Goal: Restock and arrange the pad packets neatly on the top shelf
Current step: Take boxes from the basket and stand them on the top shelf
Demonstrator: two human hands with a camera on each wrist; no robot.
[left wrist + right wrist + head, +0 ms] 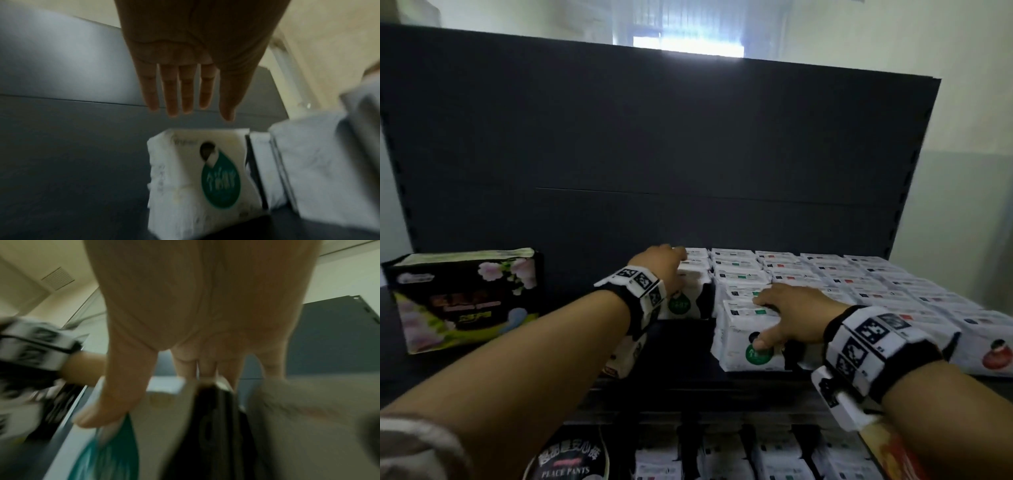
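Observation:
Several rows of white pad packets (808, 274) stand on the dark top shelf (681, 346). My right hand (787, 308) grips the front green-logo packet (743, 342) of the second row, fingers on its top edge and thumb on its front face; the right wrist view shows this packet (164, 418), blurred. My left hand (664, 263) is stretched flat over the leftmost row. In the left wrist view its fingers (172, 97) are straight, just above the green-logo packet (197, 175). Whether they touch it I cannot tell.
A black and green floral packet (465, 298) stands alone at the shelf's left. Another packet (623, 356) lies under my left forearm at the shelf front. Red-logo packets (993, 353) fill the right. The dark back panel (654, 154) rises behind. More packets (722, 455) sit on the lower shelf.

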